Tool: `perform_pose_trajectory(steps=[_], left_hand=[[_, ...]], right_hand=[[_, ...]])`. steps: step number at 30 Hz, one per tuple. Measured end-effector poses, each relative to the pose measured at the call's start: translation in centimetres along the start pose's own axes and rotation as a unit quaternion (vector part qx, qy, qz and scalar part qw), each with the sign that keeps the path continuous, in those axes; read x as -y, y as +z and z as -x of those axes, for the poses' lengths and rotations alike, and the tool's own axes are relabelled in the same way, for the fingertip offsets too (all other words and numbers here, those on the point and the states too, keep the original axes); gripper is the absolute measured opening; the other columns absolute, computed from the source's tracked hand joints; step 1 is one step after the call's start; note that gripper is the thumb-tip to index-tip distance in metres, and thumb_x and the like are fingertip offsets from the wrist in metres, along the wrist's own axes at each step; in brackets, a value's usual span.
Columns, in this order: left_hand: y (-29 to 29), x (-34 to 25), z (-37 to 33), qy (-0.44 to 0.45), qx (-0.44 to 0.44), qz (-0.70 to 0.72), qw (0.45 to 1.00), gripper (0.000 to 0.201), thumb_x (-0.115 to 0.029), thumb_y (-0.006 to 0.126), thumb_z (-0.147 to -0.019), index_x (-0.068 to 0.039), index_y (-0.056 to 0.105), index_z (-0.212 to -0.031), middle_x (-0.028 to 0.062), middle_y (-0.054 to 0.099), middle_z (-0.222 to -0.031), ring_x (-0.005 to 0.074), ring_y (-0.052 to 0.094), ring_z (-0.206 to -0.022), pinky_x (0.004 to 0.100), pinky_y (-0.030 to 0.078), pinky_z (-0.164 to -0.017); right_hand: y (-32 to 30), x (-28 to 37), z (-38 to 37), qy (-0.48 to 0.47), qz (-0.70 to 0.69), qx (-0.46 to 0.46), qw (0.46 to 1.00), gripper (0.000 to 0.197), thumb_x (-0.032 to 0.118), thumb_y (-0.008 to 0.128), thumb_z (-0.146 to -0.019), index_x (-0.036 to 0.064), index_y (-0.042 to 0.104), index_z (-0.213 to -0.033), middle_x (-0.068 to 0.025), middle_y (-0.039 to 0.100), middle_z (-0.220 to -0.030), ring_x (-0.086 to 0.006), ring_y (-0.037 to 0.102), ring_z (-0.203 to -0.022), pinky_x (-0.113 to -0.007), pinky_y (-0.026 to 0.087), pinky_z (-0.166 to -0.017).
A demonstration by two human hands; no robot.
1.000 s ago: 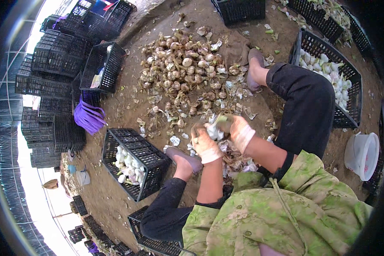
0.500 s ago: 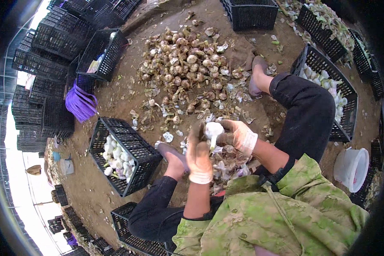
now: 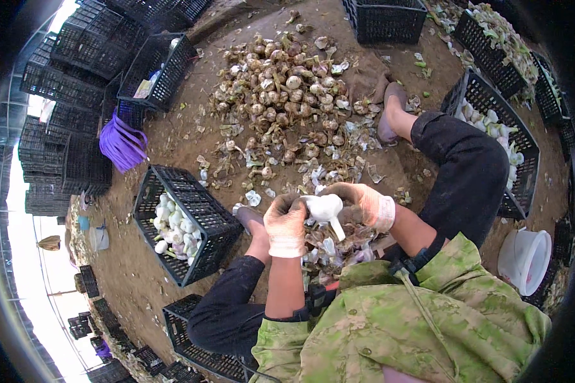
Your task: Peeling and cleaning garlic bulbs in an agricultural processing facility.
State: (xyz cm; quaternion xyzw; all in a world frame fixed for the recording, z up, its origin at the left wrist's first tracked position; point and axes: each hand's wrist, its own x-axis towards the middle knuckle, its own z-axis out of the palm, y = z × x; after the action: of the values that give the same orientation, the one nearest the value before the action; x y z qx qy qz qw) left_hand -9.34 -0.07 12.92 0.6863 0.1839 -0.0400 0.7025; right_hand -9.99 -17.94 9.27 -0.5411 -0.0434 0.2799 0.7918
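A peeled white garlic bulb (image 3: pixel 326 207) with its cut stem pointing down is held between my two gloved hands, above my lap. My left hand (image 3: pixel 283 225) has its thumb and fingers closed on the bulb's left side. On the opposite side my right hand (image 3: pixel 364 203) curls its fingers against it; dirt darkens both gloves' fingertips. Loose papery garlic skins (image 3: pixel 329 250) lie beneath the hands. Beyond them spreads a heap of unpeeled garlic bulbs (image 3: pixel 281 89), brownish and dirty.
A black crate (image 3: pixel 214 220) with cleaned bulbs stands to my left, another crate (image 3: pixel 529 167) with bulbs to my right. A white bucket (image 3: pixel 524 258) sits at far right. Purple strips (image 3: pixel 121 145) hang by stacked black crates (image 3: pixel 86 163). A further crate (image 3: pixel 390 24) stands beyond the heap.
My left hand has turned from upright, extended fingers to gripping the bulb's left side. The bulb's stem has swung to point down and right. The view has shifted slightly.
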Motion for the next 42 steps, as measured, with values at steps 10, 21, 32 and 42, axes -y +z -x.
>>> perform_pose_trajectory(steps=[10,21,32,42], left_hand=[[-0.2,0.0,2.0,-0.065,0.071,0.024,0.995,0.013,0.001,0.056,-0.078,0.000,0.057,-0.092,0.0069,0.061,-0.076,0.0129,0.056,-0.061,0.0247,0.046,-0.055],[-3.9,-4.9,0.5,-0.044,0.106,0.057,0.992,0.032,-0.021,0.068,-0.073,0.001,0.056,-0.094,0.0086,0.061,-0.091,0.0157,0.057,-0.074,0.0250,0.047,-0.062],[1.5,-0.5,2.8,0.461,0.046,-0.402,0.790,0.026,-0.017,0.072,-0.067,-0.011,0.062,-0.090,0.0075,0.059,-0.083,0.0276,0.057,-0.073,0.0369,0.045,-0.067],[-0.4,-6.4,2.0,0.048,0.162,0.175,0.970,0.036,-0.027,0.076,-0.073,-0.005,0.057,-0.095,0.0028,0.060,-0.086,0.0154,0.057,-0.075,0.0316,0.049,-0.068]], right_hand=[[-0.3,-1.1,-0.6,0.082,0.311,-0.031,0.946,0.032,0.015,0.062,-0.082,0.0011,0.057,-0.110,-0.0107,0.064,-0.101,-0.0167,0.060,-0.090,-0.030,0.049,-0.074],[-1.5,-2.9,-0.8,0.028,-0.226,0.033,0.973,0.035,0.014,0.044,-0.092,0.0060,0.047,-0.125,-0.0056,0.058,-0.117,-0.0184,0.058,-0.103,-0.036,0.049,-0.087],[-1.0,-1.7,-0.4,-0.038,-0.065,0.012,0.997,0.041,0.008,0.063,-0.080,0.0011,0.053,-0.118,-0.0061,0.059,-0.114,-0.0127,0.054,-0.105,-0.030,0.042,-0.093],[-2.4,-2.0,-0.5,-0.063,-0.165,0.003,0.984,0.043,0.001,0.062,-0.079,0.0031,0.052,-0.121,-0.0075,0.059,-0.115,-0.0148,0.056,-0.105,-0.033,0.045,-0.093]])
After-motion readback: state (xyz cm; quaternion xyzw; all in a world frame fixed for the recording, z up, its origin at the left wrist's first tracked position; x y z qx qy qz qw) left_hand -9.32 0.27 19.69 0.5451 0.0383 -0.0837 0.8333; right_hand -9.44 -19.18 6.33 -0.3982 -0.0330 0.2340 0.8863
